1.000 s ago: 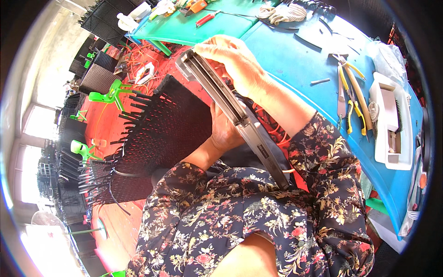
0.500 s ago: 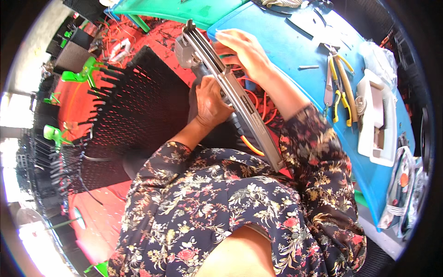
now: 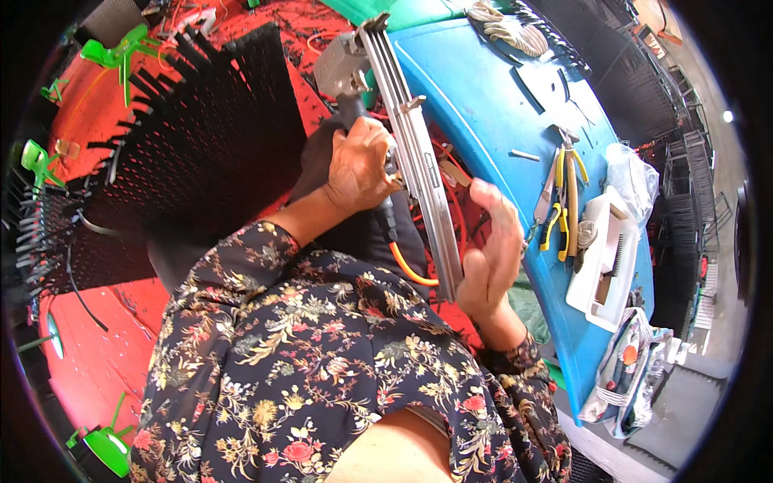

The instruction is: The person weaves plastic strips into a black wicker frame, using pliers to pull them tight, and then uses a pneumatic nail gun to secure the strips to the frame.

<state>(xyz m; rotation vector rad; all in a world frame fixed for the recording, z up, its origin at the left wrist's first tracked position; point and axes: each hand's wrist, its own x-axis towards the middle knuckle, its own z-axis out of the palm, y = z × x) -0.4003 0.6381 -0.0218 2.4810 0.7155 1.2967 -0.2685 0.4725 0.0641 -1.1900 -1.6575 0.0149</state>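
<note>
Two hands on a long grey metal pneumatic stapler | left hand wrapped round its grip | right hand cupped at the magazine's end | looks heavy, rigid; best held at grip and rail.

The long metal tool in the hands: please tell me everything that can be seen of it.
The long metal tool looks like an air-driven stapler: a grey metal head at the far end, a dark handle, and a long, straight silver rail that runs toward the person. It is held tilted above the lap, beside the blue table. The left hand wraps the handle; the right hand holds the near end of the rail. An orange hose leaves the handle's lower end.
</note>
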